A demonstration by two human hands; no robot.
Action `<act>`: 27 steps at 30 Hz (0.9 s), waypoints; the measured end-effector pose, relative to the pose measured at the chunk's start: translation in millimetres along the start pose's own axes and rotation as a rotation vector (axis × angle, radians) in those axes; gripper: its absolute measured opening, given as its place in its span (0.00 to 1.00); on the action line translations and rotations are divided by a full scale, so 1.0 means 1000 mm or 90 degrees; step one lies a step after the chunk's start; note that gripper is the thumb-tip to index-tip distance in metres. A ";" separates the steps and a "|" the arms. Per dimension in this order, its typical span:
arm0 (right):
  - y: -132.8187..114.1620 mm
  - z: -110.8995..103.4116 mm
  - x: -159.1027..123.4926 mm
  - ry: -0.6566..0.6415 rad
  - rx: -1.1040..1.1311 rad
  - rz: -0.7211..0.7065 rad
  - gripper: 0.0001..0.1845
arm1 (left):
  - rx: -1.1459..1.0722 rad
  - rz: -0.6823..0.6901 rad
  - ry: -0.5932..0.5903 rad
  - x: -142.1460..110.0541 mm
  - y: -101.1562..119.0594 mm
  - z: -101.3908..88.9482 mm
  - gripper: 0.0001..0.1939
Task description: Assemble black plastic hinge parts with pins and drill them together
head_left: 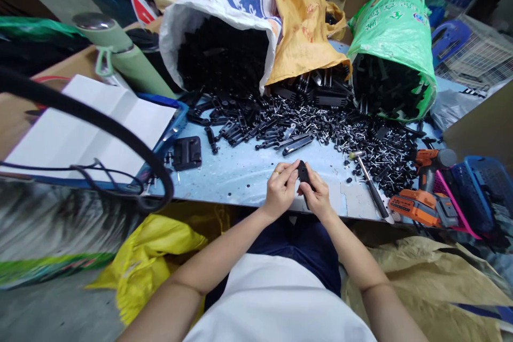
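Over the front edge of the blue table (240, 171), my two hands meet around a narrow black plastic part (303, 173). My right hand (317, 192) is closed round its lower length, thumb across it. The fingers of my left hand (281, 188) pinch at its upper left side; whether a small piece sits between them is too small to tell. Just beyond my hands lie long black plastic parts (298, 144) and a wide heap of small black pieces with screws (332, 123).
Behind the heap, a white sack (172, 37), an orange sack (300, 48) and a green sack (393, 32) lie with mouths facing me. At right are a hammer (372, 187) and an orange cordless drill (420, 203). A black cable (100, 128) arches at left near a flask (136, 59).
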State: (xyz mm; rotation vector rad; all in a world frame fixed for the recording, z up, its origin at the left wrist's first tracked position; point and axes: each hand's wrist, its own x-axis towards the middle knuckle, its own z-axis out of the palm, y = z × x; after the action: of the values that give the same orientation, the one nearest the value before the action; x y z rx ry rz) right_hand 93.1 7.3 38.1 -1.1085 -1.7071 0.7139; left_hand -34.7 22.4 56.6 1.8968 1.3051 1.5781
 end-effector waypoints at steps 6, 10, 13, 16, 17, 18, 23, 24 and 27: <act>0.015 -0.004 0.007 -0.109 -0.091 0.050 0.24 | 0.005 -0.091 -0.064 -0.011 -0.020 0.006 0.18; 0.034 -0.046 0.053 -0.173 -0.360 0.122 0.18 | 0.132 -0.165 -0.101 -0.026 -0.030 0.010 0.20; 0.054 -0.095 0.104 -0.050 -0.457 0.179 0.19 | 0.255 0.003 -0.285 -0.019 -0.034 0.009 0.23; 0.079 -0.136 0.154 0.050 -0.577 0.225 0.20 | 0.298 0.163 -0.505 -0.001 -0.038 0.012 0.22; 0.088 -0.147 0.168 0.082 -0.626 0.245 0.20 | 0.306 0.192 -0.555 0.004 -0.039 0.014 0.22; 0.097 -0.156 0.181 0.117 -0.670 0.269 0.19 | 0.315 0.209 -0.585 0.007 -0.040 0.015 0.21; 0.136 -0.184 0.217 0.294 -0.686 0.449 0.21 | 0.378 0.214 -0.532 0.002 -0.043 0.008 0.16; 0.141 -0.188 0.220 0.314 -0.672 0.474 0.22 | 0.386 0.211 -0.515 -0.001 -0.043 0.005 0.16; 0.148 -0.200 0.229 0.352 -0.668 0.487 0.23 | 0.376 0.195 -0.471 -0.012 -0.047 -0.003 0.16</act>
State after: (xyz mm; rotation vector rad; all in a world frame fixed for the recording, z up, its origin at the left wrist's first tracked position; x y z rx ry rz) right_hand 297.9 272.8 81.5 -2.4721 -1.0880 -0.1756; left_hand -56.4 36.0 15.8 2.7565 1.2282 0.4480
